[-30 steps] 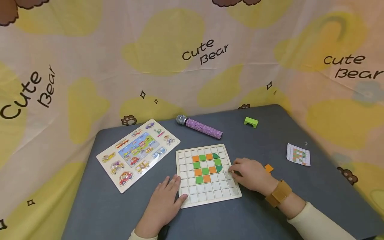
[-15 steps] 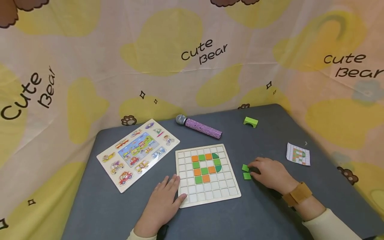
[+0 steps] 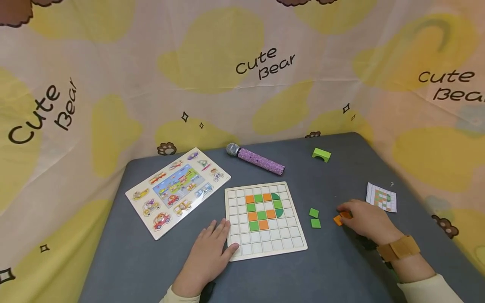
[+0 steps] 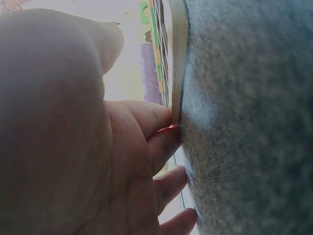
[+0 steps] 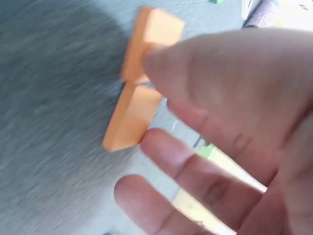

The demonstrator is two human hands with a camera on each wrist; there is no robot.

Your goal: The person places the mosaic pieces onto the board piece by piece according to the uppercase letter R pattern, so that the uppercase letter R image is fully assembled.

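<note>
My left hand (image 3: 206, 256) lies with spread fingers along the left edge of a square grid board (image 3: 246, 248), its thumb over the near left corner. Orange, green and dark green tiles form a letter P on the board. In the left wrist view, the fingertips (image 4: 176, 181) touch the grey tabletop beside the board. My right hand (image 3: 369, 221) is right of the board, over two orange square tiles (image 3: 338, 220). In the right wrist view, its thumb overlaps the upper orange tile (image 5: 159, 29), and the other fingers extend beside the lower orange tile (image 5: 132, 120).
Two green square tiles (image 3: 314, 223) lie between board and right hand. Behind are a purple glitter microphone (image 3: 261, 161) and a green arch block (image 3: 321, 154). A vehicle picture puzzle (image 3: 140, 210) lies left; a pattern card (image 3: 381, 197) is beyond the right hand.
My right hand has moved from the board's right edge past the two green tiles, now lying apart from it, to the orange tiles. The left hand stays at the board.
</note>
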